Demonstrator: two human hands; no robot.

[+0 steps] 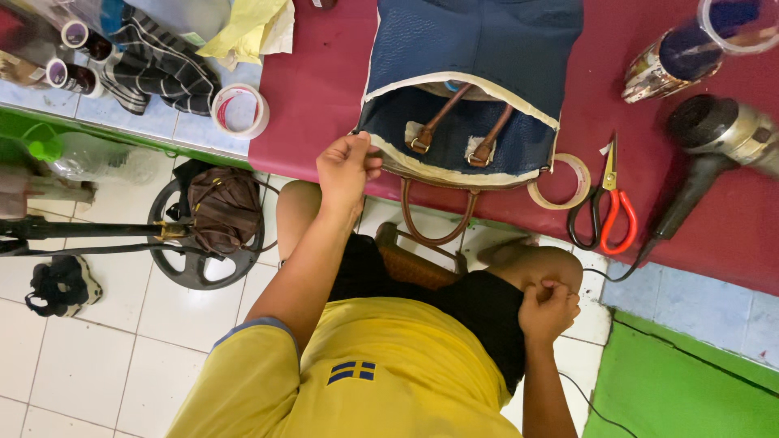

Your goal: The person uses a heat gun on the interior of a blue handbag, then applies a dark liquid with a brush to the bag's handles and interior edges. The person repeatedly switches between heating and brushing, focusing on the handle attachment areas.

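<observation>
- The left hand point(347, 168) is closed in a pinch on the near corner of the blue handbag point(471, 81), at its cream-edged rim.
- The right hand point(549, 310) is curled shut and rested on the knee, holding nothing, well apart from the bag.
- The bag is laid open just beyond the left hand; brown strap handles point(454, 130) are seen inside it.
- A tape roll point(561, 180), scissors point(604, 207) and a hair dryer point(714, 146) are laid to the right of that hand, on the dark red tabletop point(312, 89).
- White floor tiles point(81, 357) are seen below.
</observation>
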